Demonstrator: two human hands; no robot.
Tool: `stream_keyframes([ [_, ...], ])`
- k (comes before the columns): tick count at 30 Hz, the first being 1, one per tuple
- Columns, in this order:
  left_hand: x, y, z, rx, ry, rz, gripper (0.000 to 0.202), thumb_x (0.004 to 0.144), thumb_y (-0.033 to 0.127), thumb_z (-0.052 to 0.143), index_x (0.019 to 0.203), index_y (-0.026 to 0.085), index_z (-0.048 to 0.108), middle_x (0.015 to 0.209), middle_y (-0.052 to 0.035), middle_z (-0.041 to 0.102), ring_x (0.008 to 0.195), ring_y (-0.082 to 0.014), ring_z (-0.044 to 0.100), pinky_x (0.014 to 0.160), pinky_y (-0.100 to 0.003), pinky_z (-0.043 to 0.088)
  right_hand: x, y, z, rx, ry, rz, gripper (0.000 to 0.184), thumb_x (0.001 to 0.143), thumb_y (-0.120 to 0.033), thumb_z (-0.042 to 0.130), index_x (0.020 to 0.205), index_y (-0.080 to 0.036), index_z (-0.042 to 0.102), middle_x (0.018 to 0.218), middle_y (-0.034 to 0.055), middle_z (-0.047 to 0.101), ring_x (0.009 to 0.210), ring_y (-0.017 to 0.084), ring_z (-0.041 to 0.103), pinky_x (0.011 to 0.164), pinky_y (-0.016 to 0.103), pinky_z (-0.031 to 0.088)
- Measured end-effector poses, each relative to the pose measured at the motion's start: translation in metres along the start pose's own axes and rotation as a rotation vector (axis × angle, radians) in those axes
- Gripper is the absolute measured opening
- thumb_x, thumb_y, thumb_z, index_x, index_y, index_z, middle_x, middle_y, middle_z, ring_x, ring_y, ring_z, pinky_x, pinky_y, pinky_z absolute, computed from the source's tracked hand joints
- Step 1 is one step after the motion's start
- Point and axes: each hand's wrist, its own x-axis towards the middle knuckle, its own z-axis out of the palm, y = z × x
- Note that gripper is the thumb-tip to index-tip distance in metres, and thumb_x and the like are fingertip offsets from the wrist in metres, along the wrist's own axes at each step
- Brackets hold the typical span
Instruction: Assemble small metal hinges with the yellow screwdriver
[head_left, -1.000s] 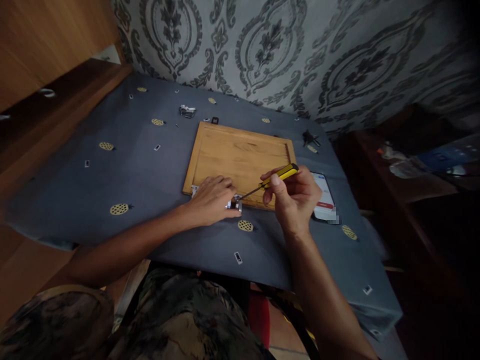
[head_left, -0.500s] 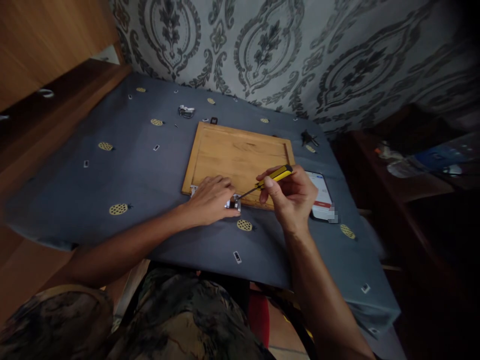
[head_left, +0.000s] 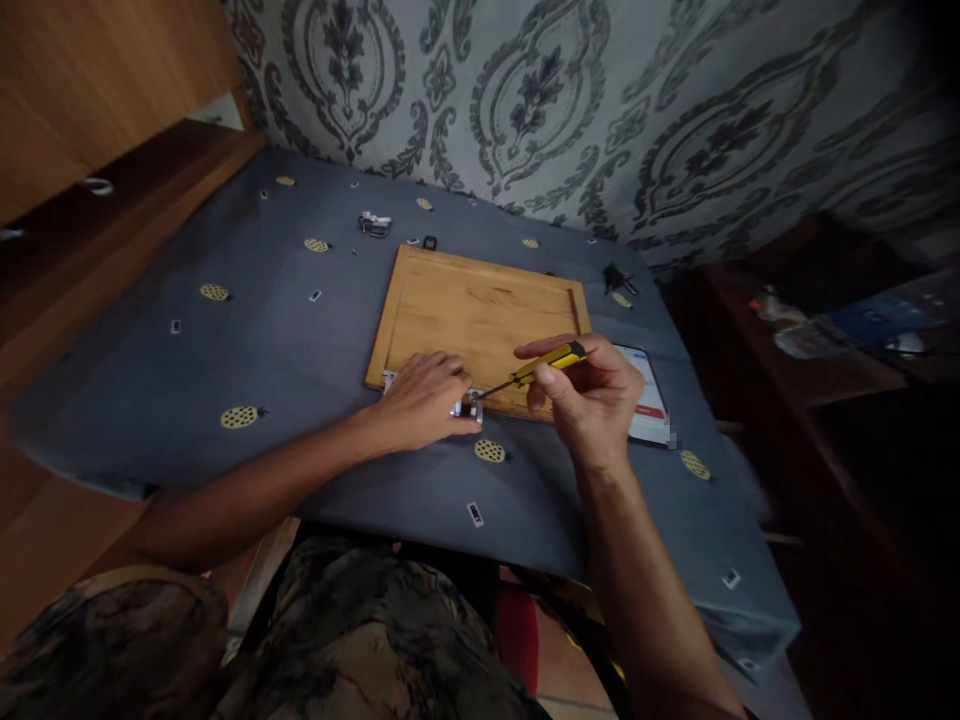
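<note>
A wooden panel with a raised frame lies flat on the blue-grey tablecloth. My left hand is closed over its near edge and holds a metal hinge there; part of the hinge is under my fingers. Between the thumb and fingers of my right hand is a yellow-and-black screwdriver. Its shaft slants down to the left, and the tip meets the hinge at the panel's edge. To the left of my left hand, a bit of metal shows on the same edge.
A smartphone lies right of the panel, partly behind my right hand. Another metal hinge rests at the back left, near a small black object. A dark object lies at the back right. A patterned wall rises behind the table.
My right hand and the screwdriver handle have shifted slightly right and down, while the tip stays at the hinge. The left hand keeps its place.
</note>
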Motion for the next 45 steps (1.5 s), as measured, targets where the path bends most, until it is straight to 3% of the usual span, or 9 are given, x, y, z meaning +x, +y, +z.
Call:
stream_keyframes([
  [3, 0.000, -0.001, 0.002, -0.016, 0.017, 0.004, 0.034, 0.090, 0.046, 0.075, 0.098, 0.013, 0.070, 0.110, -0.0119, 0.068, 0.110, -0.0298, 0.061, 0.094, -0.041, 0.046, 0.000, 0.002, -0.002, 0.038, -0.017, 0.025, 0.032, 0.080, -0.048, 0.085, 0.085, -0.023, 0.066, 0.083, 0.0001, 0.077, 0.044, 0.008, 0.059, 0.041, 0.023, 0.051],
  [7, 0.000, -0.002, 0.003, -0.014, 0.020, 0.008, 0.033, 0.090, 0.045, 0.075, 0.097, 0.014, 0.070, 0.110, -0.0118, 0.068, 0.109, -0.0298, 0.061, 0.094, -0.042, 0.046, -0.001, 0.006, -0.008, 0.059, -0.070, 0.072, 0.031, 0.089, -0.048, 0.076, 0.110, -0.025, 0.074, 0.093, 0.0016, 0.078, 0.052, 0.009, 0.063, 0.052, 0.026, 0.056],
  [11, 0.000, -0.002, 0.004, -0.028, 0.043, 0.016, 0.030, 0.092, 0.044, 0.073, 0.099, 0.014, 0.070, 0.112, -0.0120, 0.068, 0.111, -0.0304, 0.061, 0.094, -0.044, 0.047, -0.001, 0.003, -0.006, -0.007, -0.020, 0.046, 0.023, 0.084, -0.044, 0.082, 0.090, -0.023, 0.073, 0.095, 0.0012, 0.079, 0.045, 0.007, 0.058, 0.045, 0.024, 0.053],
  [14, 0.000, -0.003, 0.004, -0.030, 0.040, 0.021, 0.031, 0.092, 0.044, 0.072, 0.099, 0.014, 0.070, 0.112, -0.0125, 0.068, 0.111, -0.0308, 0.061, 0.094, -0.045, 0.048, 0.001, 0.000, -0.002, 0.016, 0.015, 0.019, 0.032, 0.077, -0.043, 0.088, 0.078, -0.023, 0.064, 0.088, -0.0004, 0.080, 0.041, 0.006, 0.056, 0.039, 0.022, 0.048],
  [17, 0.000, -0.003, 0.004, -0.013, 0.032, 0.018, 0.034, 0.091, 0.046, 0.074, 0.099, 0.013, 0.070, 0.112, -0.0124, 0.068, 0.109, -0.0302, 0.061, 0.094, -0.044, 0.047, 0.001, 0.001, -0.003, 0.047, -0.017, 0.047, 0.032, 0.078, -0.046, 0.087, 0.083, -0.023, 0.065, 0.082, -0.0009, 0.079, 0.044, 0.008, 0.059, 0.041, 0.022, 0.051],
  [21, 0.000, -0.002, 0.002, -0.014, 0.019, 0.011, 0.035, 0.089, 0.046, 0.075, 0.098, 0.013, 0.070, 0.110, -0.0121, 0.068, 0.108, -0.0299, 0.061, 0.094, -0.042, 0.046, 0.001, 0.003, -0.009, 0.029, -0.071, 0.072, 0.033, 0.086, -0.047, 0.079, 0.109, -0.024, 0.073, 0.090, 0.0015, 0.079, 0.049, 0.010, 0.063, 0.049, 0.027, 0.057],
  [27, -0.001, -0.002, 0.003, -0.003, 0.023, 0.013, 0.035, 0.090, 0.048, 0.074, 0.099, 0.014, 0.069, 0.109, -0.0111, 0.067, 0.109, -0.0291, 0.060, 0.094, -0.041, 0.045, 0.001, -0.001, -0.002, 0.026, 0.012, 0.023, 0.031, 0.076, -0.043, 0.089, 0.077, -0.021, 0.067, 0.085, 0.0022, 0.080, 0.042, 0.008, 0.057, 0.037, 0.023, 0.047],
  [35, -0.001, -0.003, 0.005, -0.021, 0.040, 0.016, 0.033, 0.092, 0.046, 0.072, 0.102, 0.015, 0.070, 0.109, -0.0105, 0.067, 0.109, -0.0293, 0.060, 0.094, -0.042, 0.046, -0.003, -0.003, 0.003, 0.036, 0.292, -0.100, 0.035, 0.082, -0.046, 0.084, 0.077, -0.024, 0.057, 0.078, -0.0022, 0.078, 0.038, 0.007, 0.052, 0.032, 0.022, 0.040],
  [45, 0.000, -0.003, 0.005, -0.038, 0.033, 0.008, 0.032, 0.092, 0.046, 0.072, 0.101, 0.015, 0.070, 0.109, -0.0101, 0.067, 0.108, -0.0292, 0.060, 0.092, -0.042, 0.045, -0.008, 0.007, -0.001, -0.023, 0.211, -0.033, 0.036, 0.083, -0.049, 0.081, 0.081, -0.024, 0.056, 0.079, -0.0019, 0.076, 0.039, 0.008, 0.052, 0.036, 0.024, 0.042],
])
